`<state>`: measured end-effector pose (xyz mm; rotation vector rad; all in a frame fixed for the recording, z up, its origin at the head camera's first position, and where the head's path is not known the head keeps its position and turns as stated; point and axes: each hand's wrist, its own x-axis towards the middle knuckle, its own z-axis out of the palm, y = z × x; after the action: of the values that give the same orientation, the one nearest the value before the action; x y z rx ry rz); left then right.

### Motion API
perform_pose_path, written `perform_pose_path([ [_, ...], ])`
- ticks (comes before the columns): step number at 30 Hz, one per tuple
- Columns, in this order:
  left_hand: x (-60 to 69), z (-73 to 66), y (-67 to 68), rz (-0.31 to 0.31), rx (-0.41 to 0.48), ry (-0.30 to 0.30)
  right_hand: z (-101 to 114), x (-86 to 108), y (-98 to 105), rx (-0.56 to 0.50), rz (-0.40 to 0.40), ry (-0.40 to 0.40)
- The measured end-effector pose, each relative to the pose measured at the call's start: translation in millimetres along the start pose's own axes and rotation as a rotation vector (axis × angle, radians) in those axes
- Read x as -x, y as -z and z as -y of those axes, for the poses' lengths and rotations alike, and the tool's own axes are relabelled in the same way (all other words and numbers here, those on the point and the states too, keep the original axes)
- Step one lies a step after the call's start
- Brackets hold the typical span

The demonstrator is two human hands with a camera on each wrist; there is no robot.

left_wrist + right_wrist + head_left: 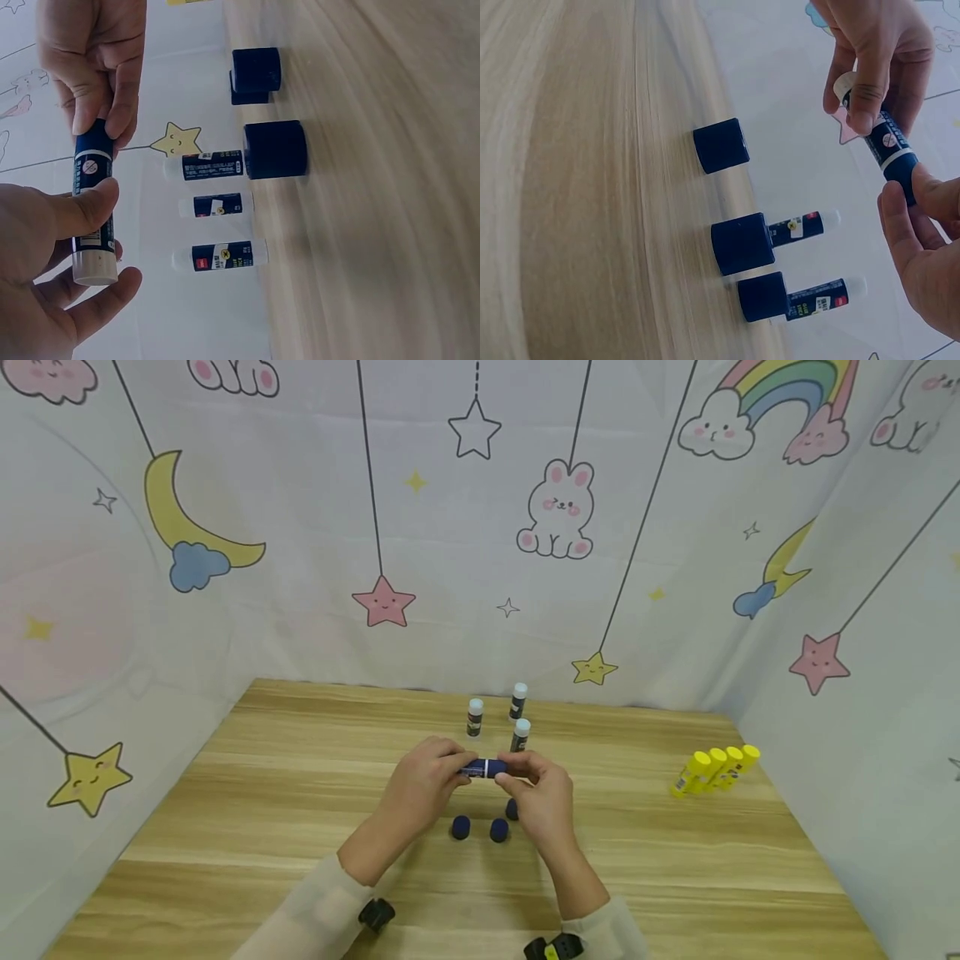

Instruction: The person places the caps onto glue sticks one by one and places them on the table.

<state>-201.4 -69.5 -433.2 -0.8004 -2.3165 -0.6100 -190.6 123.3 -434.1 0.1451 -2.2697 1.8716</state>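
- The left hand (pixel 422 787) is holding a dark blue glue stick (pixel 90 166) by its body, near the white base (pixel 94 268); its grip is pinching the tube between thumb and fingers.
- The right hand (pixel 547 797) is facing it from the other end, its grip pinching the dark blue cap (pixel 900 172).
- The glue stick is lying roughly level between the hands, raised off the wooden surface (pixel 262 777), and the cap is sitting at its right end beside a pale ring.
- Beyond the hands, three more glue sticks (pixel 475 718) (pixel 517 703) (pixel 520 739) are standing upright, showing light tops and wearing no dark caps.
- Nearer the person, three loose caps (pixel 461 827) (pixel 499 831) (pixel 512 810) are resting on the surface, the last partly hiding behind the right hand.
- Well apart on the right, four yellow tubes (pixel 716 766) are standing in a close row.
- The step in hand is apparently concerning this cap; whether it is going on or coming off, these stills are not settling.
- Either way, the next move is probably calling for a steady left hold while the right is working the cap straight along the tube, avoiding tilting.
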Motion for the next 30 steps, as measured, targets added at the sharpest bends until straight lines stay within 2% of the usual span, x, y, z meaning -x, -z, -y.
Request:
perform_pose_path([
  [8,-2.4,-3.2,3.4,0.000,-0.010,-0.052,-1.0,1.1,0.0,0.016,-0.038,0.020],
  [23,-4.1,-4.4,5.5,0.059,-0.053,-0.067,-2.6,1.9,-1.2,0.002,-0.030,0.013],
  [30,-4.8,-1.0,5.2,0.081,-0.053,-0.073,-2.8,2.0,-0.7,-0.026,-0.009,-0.014],
])
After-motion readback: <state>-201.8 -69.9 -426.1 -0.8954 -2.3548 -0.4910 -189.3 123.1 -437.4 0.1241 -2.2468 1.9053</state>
